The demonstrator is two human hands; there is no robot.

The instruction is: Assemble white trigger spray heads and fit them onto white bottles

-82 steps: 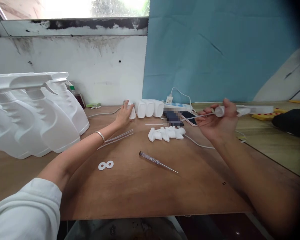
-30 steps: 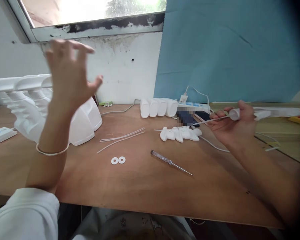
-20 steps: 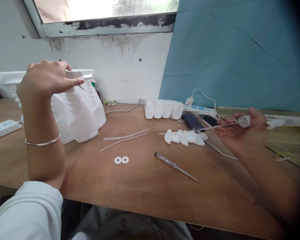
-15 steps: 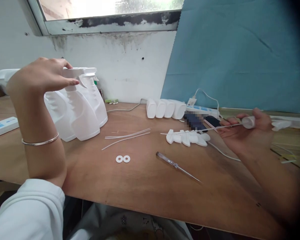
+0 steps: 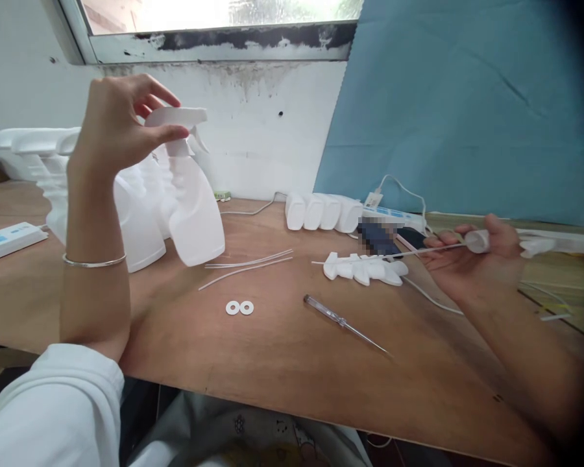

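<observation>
My left hand (image 5: 131,123) grips a white spray bottle (image 5: 194,214) by its trigger head, thumb on the near side and fingers over the top. That bottle is tilted, slightly in front of other white spray bottles (image 5: 136,233). On the right, my right hand (image 5: 486,263) is closed around a white trigger sprayer head with its collar (image 5: 477,241) showing. A thin dip tube (image 5: 438,248) runs leftward from the collar, its end above small white plastic parts (image 5: 363,267). Part of the sprayer head is hidden by my palm.
Loose thin tubes (image 5: 246,263), two white washers (image 5: 239,307) and a clear-handled screwdriver (image 5: 345,323) lie mid-table. Several white sprayer shrouds (image 5: 321,212) stand in a row behind. Power strips (image 5: 12,243) and a dark phone-like object (image 5: 377,237) are also on the table.
My left hand has moved right and up, bringing the spray bottle away from the others toward the right. My right hand has shifted slightly left, still holding the sprayer head.
</observation>
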